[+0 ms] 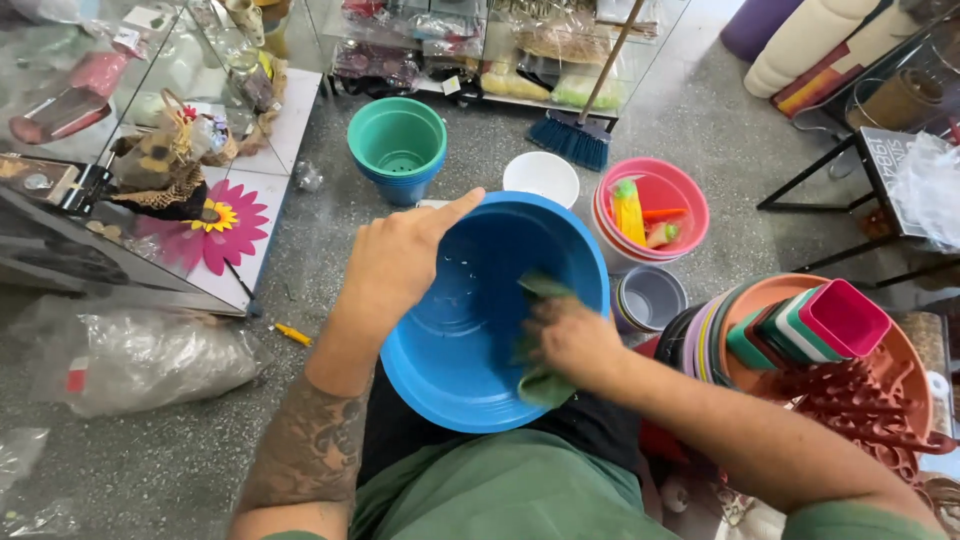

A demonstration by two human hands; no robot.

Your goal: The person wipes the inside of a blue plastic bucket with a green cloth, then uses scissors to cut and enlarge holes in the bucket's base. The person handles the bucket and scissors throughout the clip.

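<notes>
A large blue plastic bowl (470,330) rests tilted on my lap, its opening facing me. My left hand (395,262) grips its upper left rim, index finger stretched along the edge. My right hand (570,340) is inside the bowl, pressing a green cloth (540,385) against the inner right wall.
On the grey speckled floor stand a stack of green and blue pots (398,145), a white bowl (541,177), pink basins (655,205) holding small items, a grey pot (650,298) and a broom (578,135). Stacked plastic ware (800,340) sits at my right. A glass shelf (150,180) is at left.
</notes>
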